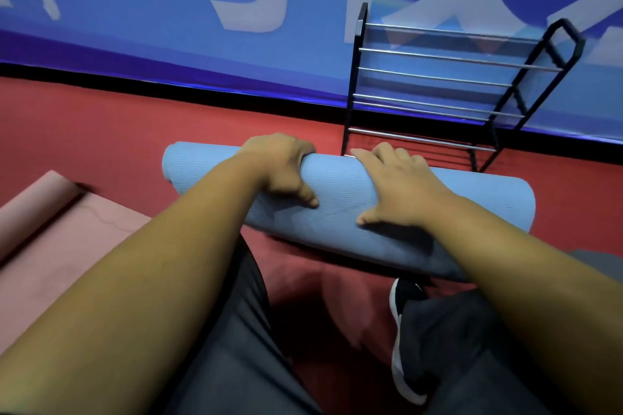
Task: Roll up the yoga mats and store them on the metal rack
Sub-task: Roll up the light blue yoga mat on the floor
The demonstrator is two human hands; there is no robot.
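Observation:
A rolled blue yoga mat [340, 199] is held off the red floor in front of me, lying crosswise. My left hand [283, 168] grips its top, fingers curled over the far side and thumb on the near side. My right hand [394, 185] lies over the roll further right, fingers wrapped over the top and thumb spread toward me. Behind the roll stands the black metal rack [438, 77] with several chrome bars and nothing on its shelves. A pink yoga mat [60, 222], partly rolled at its far end, lies on the floor at the left.
A blue banner wall [168, 44] with white lettering runs behind the rack. Red carpet [101, 131] covers the floor. My legs in dark trousers and a black shoe [404, 330] fill the lower part of the view.

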